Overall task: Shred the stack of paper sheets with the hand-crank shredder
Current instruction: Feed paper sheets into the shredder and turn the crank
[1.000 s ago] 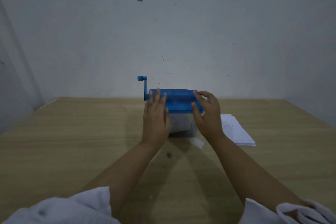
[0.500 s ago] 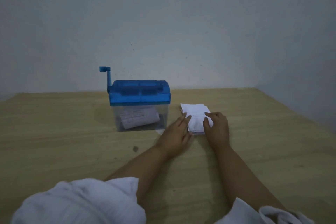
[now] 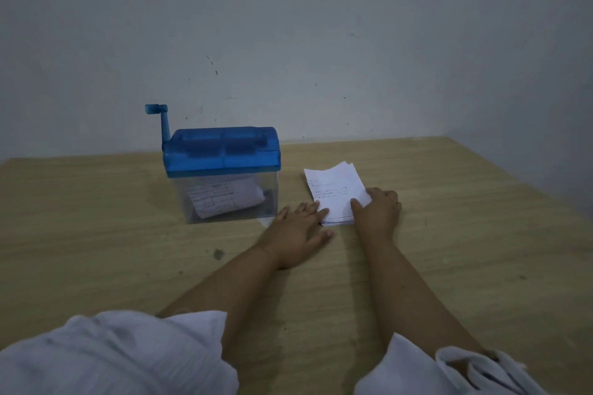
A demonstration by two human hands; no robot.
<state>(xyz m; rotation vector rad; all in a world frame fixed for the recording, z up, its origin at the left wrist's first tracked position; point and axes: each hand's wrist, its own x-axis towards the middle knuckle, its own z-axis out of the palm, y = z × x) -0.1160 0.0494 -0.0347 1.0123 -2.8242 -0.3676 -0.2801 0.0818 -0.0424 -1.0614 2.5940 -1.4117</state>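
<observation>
The hand-crank shredder (image 3: 221, 154) stands on the table, with a blue top and its crank (image 3: 160, 120) upright at the left end. Its clear bin (image 3: 224, 199) holds printed paper. To its right lies the white stack of paper sheets (image 3: 333, 189). My left hand (image 3: 296, 231) lies flat on the table with straight fingers, fingertips touching the stack's near left edge. My right hand (image 3: 377, 210) is at the stack's near right corner, thumb on top and fingers curled round the edge, hiding that corner.
The wooden table (image 3: 465, 234) runs to a grey wall behind and another wall on the right. A small dark spot (image 3: 219, 254) marks the table near my left forearm. White sleeves fill the bottom of the view.
Both hands left the shredder's top and came down to the paper stack on its right. My view turned right, so the shredder now sits left of centre.
</observation>
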